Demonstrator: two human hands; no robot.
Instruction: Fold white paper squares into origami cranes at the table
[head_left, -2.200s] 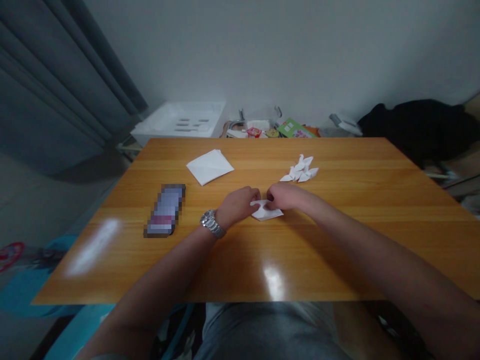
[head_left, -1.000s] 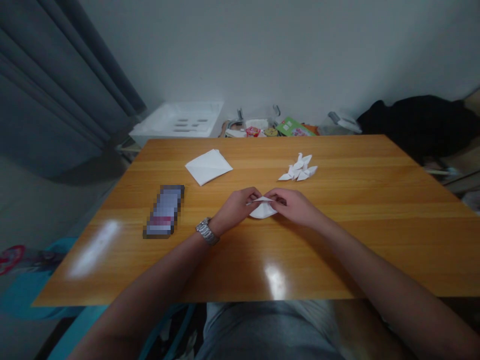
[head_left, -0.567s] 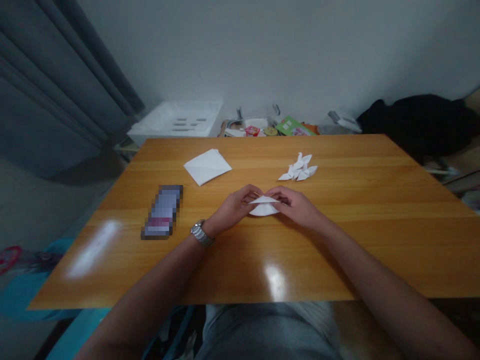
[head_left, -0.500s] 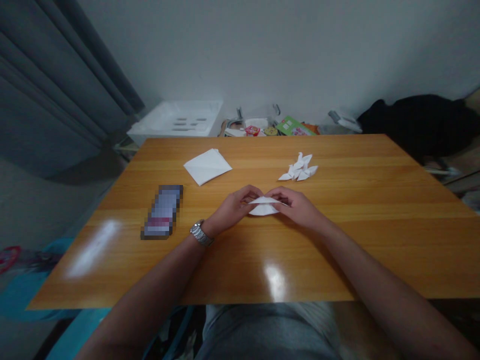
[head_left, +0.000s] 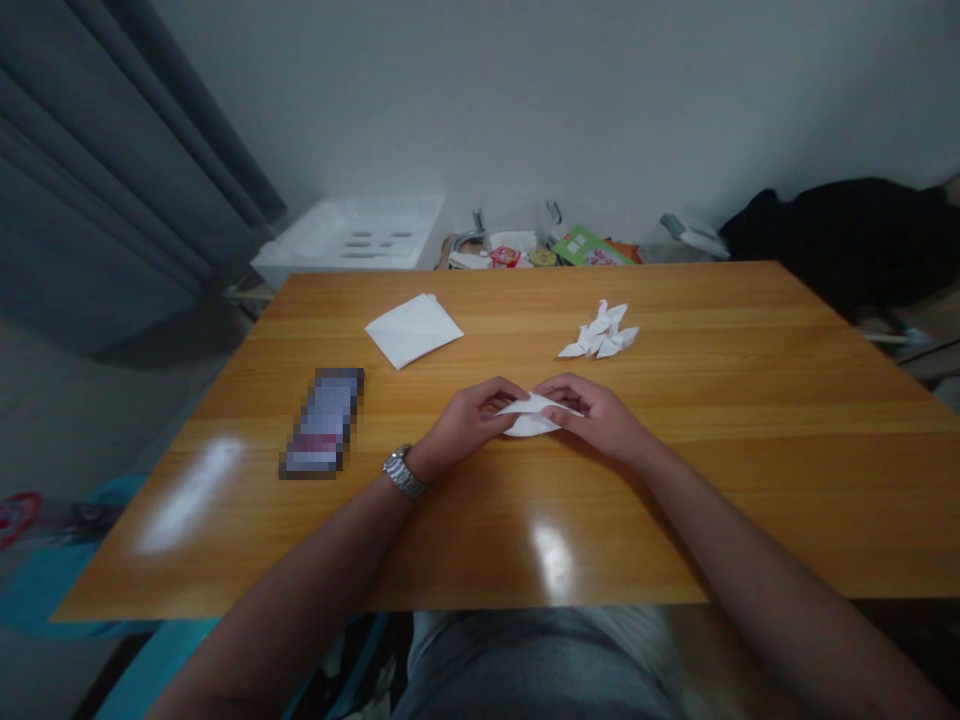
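Note:
A small, partly folded white paper piece (head_left: pixel 531 416) lies on the wooden table (head_left: pixel 675 480) between my hands. My left hand (head_left: pixel 466 422), with a metal watch on its wrist, pinches the paper's left end with closed fingers. My right hand (head_left: pixel 600 415) pinches its right end the same way. Part of the paper is hidden under my fingers.
A stack of flat white paper sheets (head_left: pixel 413 329) lies at the back left. Several folded paper figures (head_left: pixel 600 334) sit at the back right. A blurred phone-sized object (head_left: pixel 322 421) lies left of my hands. Behind the table are a white tray (head_left: pixel 352 237), clutter and dark cloth (head_left: pixel 840 240).
The paper went from pressed flat under both hands to held by its two ends in a pointed, flattened shape. Both hands shifted only slightly.

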